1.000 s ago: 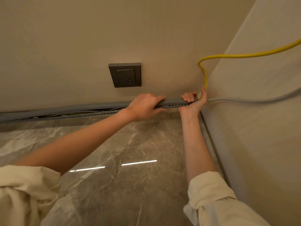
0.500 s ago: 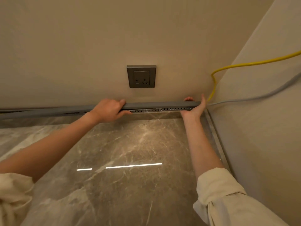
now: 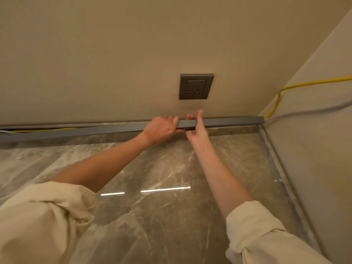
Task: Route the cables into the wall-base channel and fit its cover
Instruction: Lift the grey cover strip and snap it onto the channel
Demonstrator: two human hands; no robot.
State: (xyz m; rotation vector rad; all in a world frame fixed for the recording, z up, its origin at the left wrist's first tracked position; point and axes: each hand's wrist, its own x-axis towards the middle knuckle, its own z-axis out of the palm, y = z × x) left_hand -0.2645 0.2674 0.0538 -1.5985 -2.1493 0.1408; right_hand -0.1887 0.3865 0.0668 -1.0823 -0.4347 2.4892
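A long grey channel cover runs along the base of the beige wall, from the left edge to the right corner. My left hand grips it from above, below the socket. My right hand holds it right beside the left, thumb raised against the wall. On the right the cover sits flush. At far left it gapes, and a yellow cable shows inside the channel. The yellow cable and a grey cable leave the channel's end at the corner and run off along the right wall.
A dark grey wall socket sits above my hands. The floor is glossy brown marble with light reflections. A second wall closes the right side, with a thin metal strip at its base.
My right hand has left the corner end of the cover and slid left to sit beside my left hand. The right part of the cover now lies flush; the view has shifted left.
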